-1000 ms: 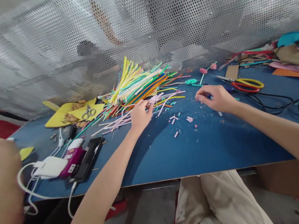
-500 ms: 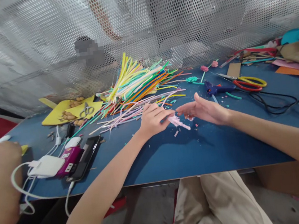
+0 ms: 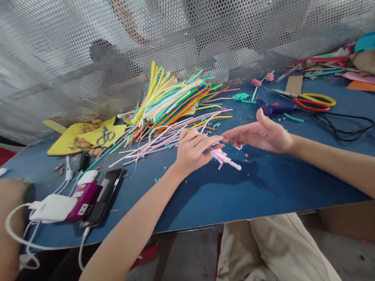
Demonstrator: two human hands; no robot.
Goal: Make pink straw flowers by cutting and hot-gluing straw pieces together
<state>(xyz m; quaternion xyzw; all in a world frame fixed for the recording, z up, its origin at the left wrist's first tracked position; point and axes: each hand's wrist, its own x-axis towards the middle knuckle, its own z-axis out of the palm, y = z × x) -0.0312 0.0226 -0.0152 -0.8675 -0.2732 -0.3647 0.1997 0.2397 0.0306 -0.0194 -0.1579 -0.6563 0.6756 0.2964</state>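
My left hand (image 3: 191,149) is closed, thumb and fingers pinching a pale pink pipe-cleaner piece (image 3: 224,158) whose short branching ends stick out below the fingertips toward the right. My right hand (image 3: 265,136) has its fingers stretched out and its thumb raised. Its fingertips meet those of the left hand, just above the pink piece; whether they touch the piece itself is hard to see. Behind the left hand lie loose pink pipe cleaners (image 3: 154,147). A dark blue glue gun (image 3: 275,108) rests just beyond the right hand.
A large heap of coloured pipe cleaners (image 3: 172,101) lies at the back. Scissors (image 3: 312,100) and a black cable (image 3: 344,132) are at right. On the left are a phone (image 3: 104,201), a purple power strip (image 3: 84,200), yellow sheets (image 3: 63,142) and another person's arm (image 3: 1,227).
My right fingertips have come in against the left ones, and the right thumb stands higher. The pink piece has tipped slightly downward. The view has shifted a little.
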